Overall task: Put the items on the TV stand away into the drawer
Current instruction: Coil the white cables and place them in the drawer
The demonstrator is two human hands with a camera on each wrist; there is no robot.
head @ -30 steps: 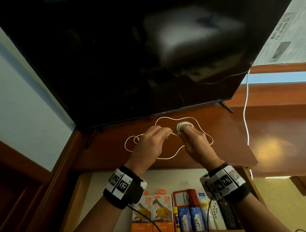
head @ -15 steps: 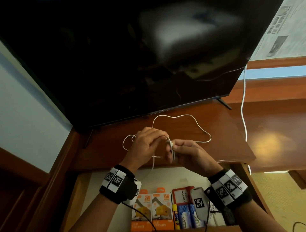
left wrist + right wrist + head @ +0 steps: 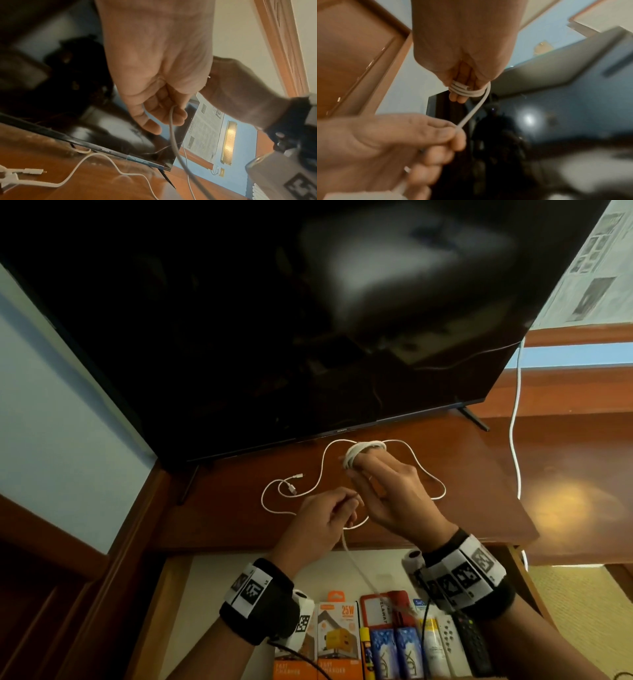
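A white cable (image 3: 322, 467) lies in loose loops on the wooden TV stand (image 3: 462, 491), its plug ends (image 3: 294, 484) to the left. Several turns of it are coiled round the fingers of my right hand (image 3: 363, 460), held just in front of the TV. In the right wrist view the coil (image 3: 467, 90) sits tight on those fingers. My left hand (image 3: 342, 508), nearer the stand's front edge, pinches a strand that runs up to the coil. In the left wrist view the cable (image 3: 172, 129) hangs from its curled fingers (image 3: 163, 111). The open drawer (image 3: 212, 594) is below my wrists.
A large dark TV (image 3: 274, 320) fills the back of the stand, with its foot (image 3: 474, 419) at the right. A second white lead (image 3: 513, 422) hangs down the right side. The drawer holds orange charger boxes (image 3: 337, 635), blue packets (image 3: 394, 652) and a black remote (image 3: 474, 645).
My hands were close together at the coil; now the right hand has moved back toward the TV and the left has drawn apart, pulling a strand taut. The plug ends now show.
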